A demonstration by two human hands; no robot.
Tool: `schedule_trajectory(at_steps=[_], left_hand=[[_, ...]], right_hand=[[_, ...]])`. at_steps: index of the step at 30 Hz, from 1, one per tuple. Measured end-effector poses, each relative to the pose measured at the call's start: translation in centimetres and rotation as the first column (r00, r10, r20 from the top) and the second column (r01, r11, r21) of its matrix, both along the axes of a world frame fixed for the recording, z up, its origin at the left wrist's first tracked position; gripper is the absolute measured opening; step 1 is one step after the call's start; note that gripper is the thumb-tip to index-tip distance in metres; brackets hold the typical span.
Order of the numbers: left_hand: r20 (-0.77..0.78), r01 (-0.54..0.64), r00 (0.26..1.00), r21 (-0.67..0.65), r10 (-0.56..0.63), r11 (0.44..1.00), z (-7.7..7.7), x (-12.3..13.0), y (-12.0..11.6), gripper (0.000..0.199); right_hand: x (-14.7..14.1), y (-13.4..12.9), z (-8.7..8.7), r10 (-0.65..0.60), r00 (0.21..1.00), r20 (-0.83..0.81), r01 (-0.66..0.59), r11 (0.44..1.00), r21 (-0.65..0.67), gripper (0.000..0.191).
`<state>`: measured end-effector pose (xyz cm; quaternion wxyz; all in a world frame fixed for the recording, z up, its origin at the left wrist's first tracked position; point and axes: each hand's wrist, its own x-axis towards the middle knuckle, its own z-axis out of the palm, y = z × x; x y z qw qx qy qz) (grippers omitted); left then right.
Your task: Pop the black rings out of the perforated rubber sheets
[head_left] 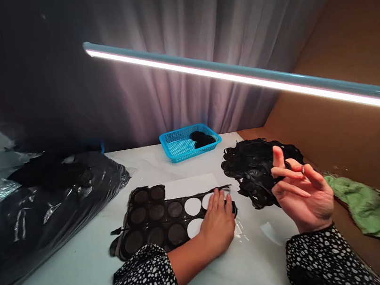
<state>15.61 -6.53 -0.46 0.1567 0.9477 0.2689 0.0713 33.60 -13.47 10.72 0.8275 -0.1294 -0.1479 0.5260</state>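
A black sheet with rows of round cut-outs (156, 212) lies on the white table. Some circles are dark, while others at its right show white. Flat on the sheet's right end rests my left hand (218, 221), fingers stretched out. My right hand (304, 192) is raised, palm up, to the right of the sheet, in front of a heap of black scraps (252, 166). Its thumb and a finger are pressed together near a small dark bit; what they hold, if anything, is too small to name.
A blue basket (181, 155) with black pieces stands at the back. Large plastic bags of black material (60, 205) fill the left. At the right are a green cloth (361, 205) and a brown partition (353, 89). A lit tube lamp (237, 73) crosses above.
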Motion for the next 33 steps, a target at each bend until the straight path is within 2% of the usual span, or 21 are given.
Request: schedule_trajectory(at_steps=[3, 8, 11, 13, 15, 17, 18, 20, 22, 23, 25, 27, 28, 29, 31, 33], left_hand=[[-0.017, 0.013, 1.000, -0.062, -0.014, 0.998, 0.3, 2.0, 0.0, 0.058], [0.038, -0.076, 0.996, -0.019, 0.076, 0.997, 1.5, 6.9, 0.2, 0.064], [0.083, -0.121, 0.990, 0.035, 0.118, 0.992, 2.9, 9.2, -1.2, 0.054], [0.102, -0.126, 0.988, 0.100, 0.115, 0.987, 4.1, 9.1, -2.6, 0.049], [0.103, -0.059, 0.994, 0.201, 0.039, 0.978, 5.0, 7.2, -3.5, 0.050], [0.072, 0.056, 0.994, 0.275, -0.078, 0.960, 5.2, 3.6, -3.1, 0.047], [0.051, 0.042, 0.997, 0.287, -0.059, 0.957, 5.0, 1.2, -2.3, 0.043], [-0.006, -0.086, 0.996, 0.336, 0.093, 0.938, 4.0, -3.8, 0.2, 0.042], [-0.042, -0.298, 0.941, 0.372, 0.337, 0.879, 2.6, -8.5, 3.1, 0.045], [-0.054, -0.345, 0.919, 0.367, 0.390, 0.864, 1.9, -10.5, 4.5, 0.048], [-0.068, -0.281, 0.944, 0.343, 0.322, 0.897, 0.8, -13.3, 6.5, 0.055], [-0.042, -0.221, 0.967, 0.352, 0.251, 0.910, -0.1, -14.6, 7.3, 0.058], [-0.021, -0.208, 0.972, 0.367, 0.232, 0.907, -0.5, -14.9, 7.4, 0.059], [-0.001, -0.207, 0.974, 0.382, 0.224, 0.901, -0.8, -15.0, 7.4, 0.059], [0.027, -0.211, 0.975, 0.407, 0.219, 0.889, -1.3, -15.0, 7.2, 0.059], [0.041, -0.213, 0.976, 0.425, 0.216, 0.880, -1.6, -15.0, 7.1, 0.060]], right_hand=[[1.4, -0.3, -1.1, 0.006, 1.000, -0.014, -0.007, 0.998, -0.057, 0.011], [3.7, -0.3, -2.3, -0.004, 0.999, -0.044, 0.000, 0.994, -0.105, 0.012], [4.6, -0.1, -2.5, 0.015, 0.998, -0.056, -0.021, 0.994, -0.110, 0.020], [4.8, 0.2, -2.4, 0.028, 0.998, -0.051, -0.035, 0.990, -0.134, 0.026], [4.7, 0.7, -2.2, 0.028, 0.999, -0.018, -0.031, 0.985, -0.168, 0.029], [4.2, 1.3, -1.8, 0.020, 0.999, 0.035, -0.012, 0.978, -0.210, 0.027], [3.8, 1.6, -1.7, 0.017, 0.998, 0.066, -0.001, 0.973, -0.229, 0.026], [2.5, 2.5, -1.4, 0.022, 0.989, 0.149, 0.017, 0.967, -0.255, 0.024], [0.9, 4.1, -1.1, 0.093, 0.951, 0.295, -0.005, 0.958, -0.287, 0.025], [0.2, 5.2, -1.0, 0.162, 0.908, 0.385, -0.036, 0.949, -0.314, 0.026], [-1.0, 8.2, -0.6, 0.351, 0.751, 0.559, -0.123, 0.907, -0.404, 0.027], [-1.4, 12.3, 0.0, 0.508, 0.509, 0.695, -0.172, 0.851, -0.496, 0.029], [-1.3, 14.7, 0.4, 0.539, 0.370, 0.757, -0.150, 0.839, -0.524, 0.030], [-1.0, 17.1, 0.8, 0.540, 0.234, 0.808, -0.086, 0.840, -0.536, 0.028], [-0.1, 21.7, 1.7, 0.483, 0.018, 0.876, 0.140, 0.866, -0.480, 0.024], [0.8, 25.7, 2.2, 0.450, -0.075, 0.890, 0.277, 0.867, -0.414, 0.024]])
